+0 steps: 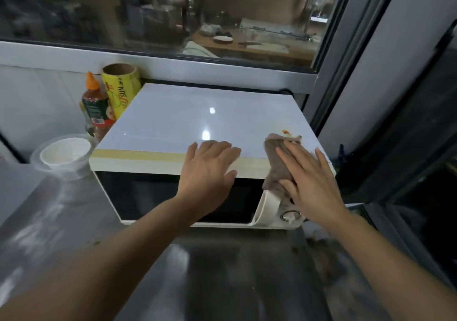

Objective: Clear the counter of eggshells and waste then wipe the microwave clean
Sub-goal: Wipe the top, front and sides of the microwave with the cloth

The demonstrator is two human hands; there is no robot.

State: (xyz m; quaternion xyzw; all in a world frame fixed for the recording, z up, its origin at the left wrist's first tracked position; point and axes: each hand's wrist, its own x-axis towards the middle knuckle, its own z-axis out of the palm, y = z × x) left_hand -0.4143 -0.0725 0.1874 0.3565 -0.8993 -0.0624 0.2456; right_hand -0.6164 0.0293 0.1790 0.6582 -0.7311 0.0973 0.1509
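The white box-shaped microwave with a dark glass door sits on the grey stainless-steel counter, pushed back against the window frame at the counter's far right. The person's right hand lies flat, fingers straight and spread, pressing a grey-brown crumpled cloth against the front right corner of the microwave; the cloth drapes over the top edge and hangs down over the control panel, where a round dial shows just below it. The left hand rests open on the front top edge near the middle, fingers straight and slightly apart, holding nothing. The glossy top of the microwave reflects ceiling lights. To the left, just beside the microwave, stands a red sauce bottle with an orange nozzle cap, and behind it a yellow roll of wrap on a cardboard core. Nearer, at the microwave's front left corner, a white bowl sits inside a clear plastic container. Pale powdery smears mark the left of the counter
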